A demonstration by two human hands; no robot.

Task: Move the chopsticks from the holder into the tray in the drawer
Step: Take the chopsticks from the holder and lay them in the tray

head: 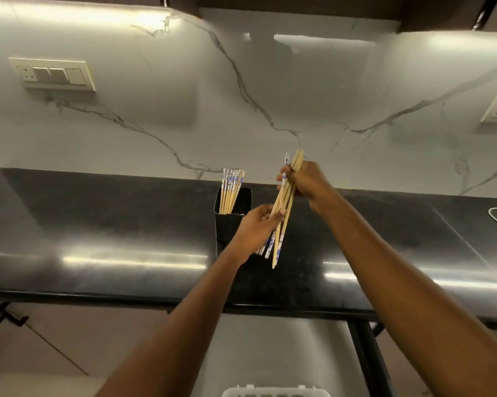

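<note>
Held bundle: a loose handful of chopsticks [283, 213] is out of the holder, in the air over the black countertop [98, 224], just right of the holder and nearer its front edge than the back wall.
Right hand: the right hand [304, 180] is closed around the upper part of the bundle, fingers curled tight on the sticks.
Left hand: the left hand [256, 227] pinches the lower part, thumb and fingers narrow on the same sticks.
Long axis: steeply tilted, nearly upright; upper ends lean away toward the wall and slightly right, lower ends point down toward the front edge and slightly left.
Which ends: mixed. Blue-patterned ends show at the bottom, and one at the top too, so the sticks seem unsorted.
Remaining: a second cluster [231, 190] stands in the black holder [231, 219], patterned ends up, leaning right.
Tray: only the rim of a white tray [270, 392] shows at the bottom, below the counter's front edge.
Risk: the bundle fans out at the bottom; one stick could slip free during regripping and fall on the countertop or past the tray.
Risk: the left forearm passes close to the holder and might tip it.
</note>
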